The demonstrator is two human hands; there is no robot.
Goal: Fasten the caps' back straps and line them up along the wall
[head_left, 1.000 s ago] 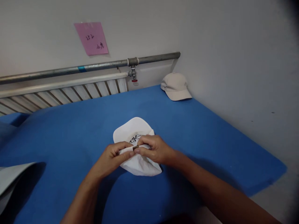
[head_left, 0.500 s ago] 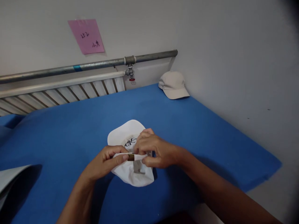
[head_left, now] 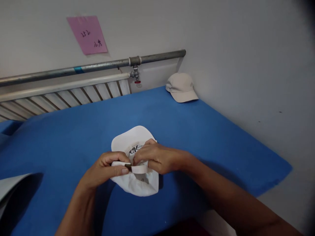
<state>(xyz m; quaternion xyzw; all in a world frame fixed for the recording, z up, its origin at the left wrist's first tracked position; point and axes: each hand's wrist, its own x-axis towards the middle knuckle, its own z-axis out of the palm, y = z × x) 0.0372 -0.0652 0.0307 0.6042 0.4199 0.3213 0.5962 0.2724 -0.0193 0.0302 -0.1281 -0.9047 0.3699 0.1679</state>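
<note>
A white cap lies on the blue surface with its brim pointing away and dark lettering showing inside. Across its back opening runs a white strap with a dark brass-coloured buckle. My left hand pinches the strap at the buckle, thumb on the near side. Closed and curled, my right hand reaches in over the strap, fingertips just behind the buckle. What those fingertips grip is partly hidden; they seem to be on the strap.
A beige cap rests in the far corner of the blue surface. Behind it run a metal pipe, a red-handled valve and a white radiator. A pale folded sheet lies at the left edge; pink paper hangs on the wall.
My right hand has moved left along the strap toward the buckle, its fingers now behind it. The buckle has tilted, and the strap bows outward in a loop.
</note>
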